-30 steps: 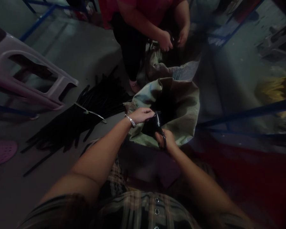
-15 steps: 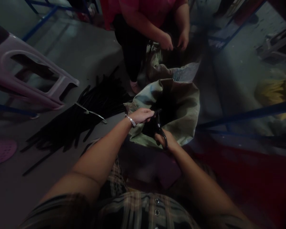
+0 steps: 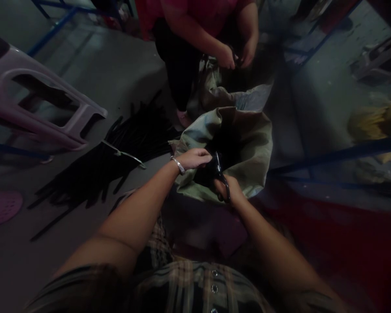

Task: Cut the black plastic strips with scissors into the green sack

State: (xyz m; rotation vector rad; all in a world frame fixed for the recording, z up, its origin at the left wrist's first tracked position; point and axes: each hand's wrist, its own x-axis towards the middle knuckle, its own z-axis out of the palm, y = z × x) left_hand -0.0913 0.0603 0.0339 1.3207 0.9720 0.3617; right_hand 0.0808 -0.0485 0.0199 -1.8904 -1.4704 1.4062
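Note:
Over the mouth of a pale woven sack (image 3: 256, 158), my left hand (image 3: 194, 159) pinches a short black strip (image 3: 212, 162), dim against the dark inside. My right hand (image 3: 233, 189) is wrapped round the black handles of a pair of scissors (image 3: 227, 192). The blades point up and away from me, right beside my left fingertips, and look nearly closed. Whether they touch the strip is too dark to tell. What lies inside the sack is lost in shadow.
On the floor to the left lies a bundle of long black strips (image 3: 94, 169) tied with a pale cord (image 3: 125, 155). A pink plastic stool (image 3: 74, 104) stands beyond it. Across from me a person's hands (image 3: 228, 57) work over a second sack (image 3: 215, 89). A blue bar (image 3: 339, 158) crosses at right.
The scissor blades have come together and now catch the light. The strip end that stuck out past my left fingers no longer shows. The other person's hands have moved closer together.

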